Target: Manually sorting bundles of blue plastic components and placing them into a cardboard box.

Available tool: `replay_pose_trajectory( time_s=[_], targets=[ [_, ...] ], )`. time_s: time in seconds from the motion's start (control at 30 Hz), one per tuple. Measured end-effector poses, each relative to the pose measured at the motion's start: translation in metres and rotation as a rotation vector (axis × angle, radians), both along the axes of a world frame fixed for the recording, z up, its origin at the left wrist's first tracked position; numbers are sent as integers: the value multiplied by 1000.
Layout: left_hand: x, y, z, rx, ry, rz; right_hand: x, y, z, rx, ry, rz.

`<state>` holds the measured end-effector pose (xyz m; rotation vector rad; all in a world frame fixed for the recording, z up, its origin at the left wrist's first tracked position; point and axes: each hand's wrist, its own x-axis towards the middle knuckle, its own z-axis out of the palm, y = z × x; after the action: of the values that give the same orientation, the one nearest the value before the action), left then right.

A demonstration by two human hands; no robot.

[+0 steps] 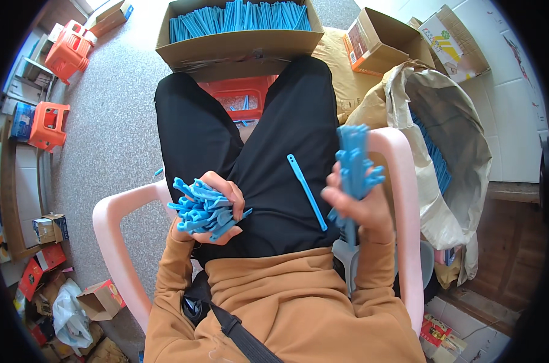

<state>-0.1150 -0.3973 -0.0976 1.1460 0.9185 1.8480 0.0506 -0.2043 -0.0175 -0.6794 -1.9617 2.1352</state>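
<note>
My left hand (pixel 226 190) is closed round a bundle of blue plastic sticks (pixel 199 209), their ends fanned out toward the left above my lap. On the other side, my right hand (pixel 368 212) grips a second bundle of blue plastic sticks (pixel 354 160), held roughly upright and slightly blurred by motion. Between the two hands a single blue stick (pixel 308 192), with small holes at its wider end, lies on my black trousers (pixel 262 157). Beyond my knees stands a cardboard box (pixel 238 51) filled with many such sticks.
Pink chair armrests (pixel 120 209) flank me. A large open sack (pixel 401 97) with blue sticks inside stands at the right, near an open carton (pixel 386 42). Under the box is a red stool (pixel 241 97); orange stools (pixel 49 125) stand at the left. Boxes and bags litter the lower left.
</note>
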Motion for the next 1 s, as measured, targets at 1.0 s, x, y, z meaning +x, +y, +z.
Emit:
replay_pose_trajectory(
  time_s=[1.0],
  targets=[
    [-23, 25, 14, -405, -92, -117, -43, -5, -43, 191, -23, -95]
  ],
)
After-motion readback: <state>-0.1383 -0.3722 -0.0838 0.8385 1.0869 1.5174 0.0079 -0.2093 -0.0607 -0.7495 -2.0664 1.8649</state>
